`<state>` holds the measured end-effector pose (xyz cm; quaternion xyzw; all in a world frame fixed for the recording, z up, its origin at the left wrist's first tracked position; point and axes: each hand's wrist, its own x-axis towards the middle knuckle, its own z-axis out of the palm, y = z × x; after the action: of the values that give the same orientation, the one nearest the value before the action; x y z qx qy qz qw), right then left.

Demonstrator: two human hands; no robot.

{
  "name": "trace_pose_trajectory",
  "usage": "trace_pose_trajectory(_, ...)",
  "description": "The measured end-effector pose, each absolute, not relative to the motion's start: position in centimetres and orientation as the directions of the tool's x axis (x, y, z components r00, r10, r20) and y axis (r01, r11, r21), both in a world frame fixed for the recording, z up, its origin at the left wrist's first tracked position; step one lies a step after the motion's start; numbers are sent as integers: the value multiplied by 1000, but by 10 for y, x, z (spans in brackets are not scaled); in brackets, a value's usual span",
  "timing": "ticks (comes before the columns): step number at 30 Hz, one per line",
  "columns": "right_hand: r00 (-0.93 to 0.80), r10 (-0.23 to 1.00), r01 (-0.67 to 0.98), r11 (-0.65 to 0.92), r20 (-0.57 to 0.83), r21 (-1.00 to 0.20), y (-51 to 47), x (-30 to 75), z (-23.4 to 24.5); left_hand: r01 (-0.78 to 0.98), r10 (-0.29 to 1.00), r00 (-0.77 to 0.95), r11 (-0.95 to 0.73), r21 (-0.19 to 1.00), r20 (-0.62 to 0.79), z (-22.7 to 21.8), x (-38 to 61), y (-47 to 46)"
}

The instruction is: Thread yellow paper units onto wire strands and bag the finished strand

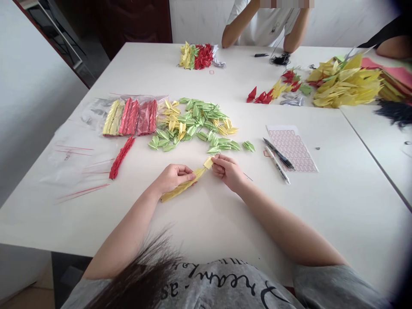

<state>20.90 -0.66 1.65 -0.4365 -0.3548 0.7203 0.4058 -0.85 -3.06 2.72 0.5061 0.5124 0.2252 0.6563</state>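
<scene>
Over white table (215,227) | left hand (174,178) pinching long yellow paper strip (176,192) | right hand (229,172), pale-yellow paper square (207,163) | light pressure likely prevents creasing

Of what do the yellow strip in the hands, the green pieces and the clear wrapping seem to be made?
Yellow strip: probably paper, fairly matte, with lengthwise creases. Green pieces: likely paper too, slightly satiny, with sharp folds. Clear wrapping: probably thin plastic film, glossy, judging by wrinkles and glints.
</scene>
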Motion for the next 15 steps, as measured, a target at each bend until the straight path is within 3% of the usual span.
trace_pose_trajectory(15, -323, 883, -269, -429, -339, -862, -4, 213, 13, 70, 785, 412, 479, 875, -463, 32, -9, -30)
